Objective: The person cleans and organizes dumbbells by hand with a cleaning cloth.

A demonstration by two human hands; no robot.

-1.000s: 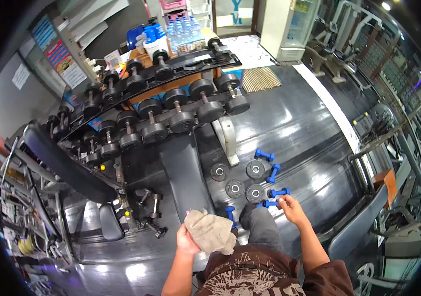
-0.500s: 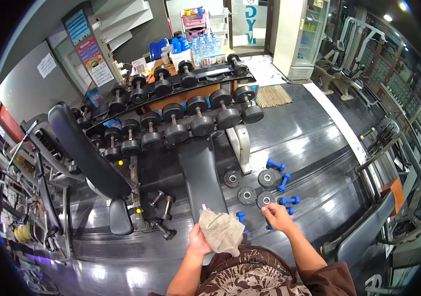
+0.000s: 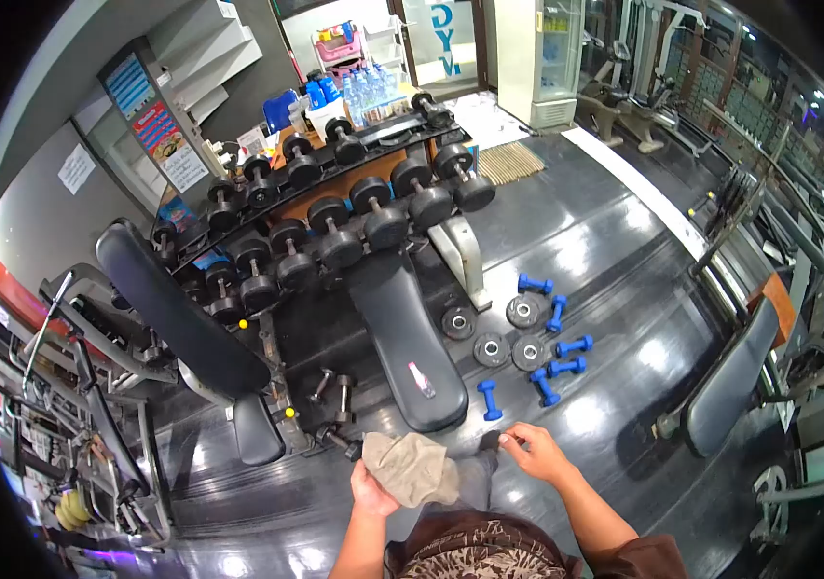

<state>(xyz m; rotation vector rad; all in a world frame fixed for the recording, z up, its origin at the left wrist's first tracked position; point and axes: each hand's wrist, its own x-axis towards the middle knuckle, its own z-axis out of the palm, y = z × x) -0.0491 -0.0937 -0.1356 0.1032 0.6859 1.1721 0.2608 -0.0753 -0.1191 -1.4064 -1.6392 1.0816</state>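
A beige cloth (image 3: 410, 470) hangs bunched from my left hand (image 3: 373, 492), whose fingers are closed on its edge. To the right, my right hand (image 3: 537, 454) is held over the floor, thumb and fingers curled together, with nothing showing between them. A dark shoe tip (image 3: 491, 441) appears just beside its fingertips. In front of both hands is a black padded bench (image 3: 402, 338), with a small pink-and-clear bottle (image 3: 421, 378) lying on its near end. Nearest my right hand on the floor are a blue dumbbell (image 3: 489, 400) and another blue dumbbell (image 3: 544, 388).
Round weight plates (image 3: 491, 349) and several blue dumbbells (image 3: 574, 345) lie right of the bench. A rack (image 3: 306, 207) of black dumbbells stands behind it. Small metal dumbbells (image 3: 343, 398) lie to the left, near an upright padded seat (image 3: 176, 309). Another bench (image 3: 730, 376) stands at right.
My view has shifted, bringing the whole bench end and the bottle into sight. Left hand and cloth have moved slightly left and down, off the bench; the right hand sits lower, away from the plates.
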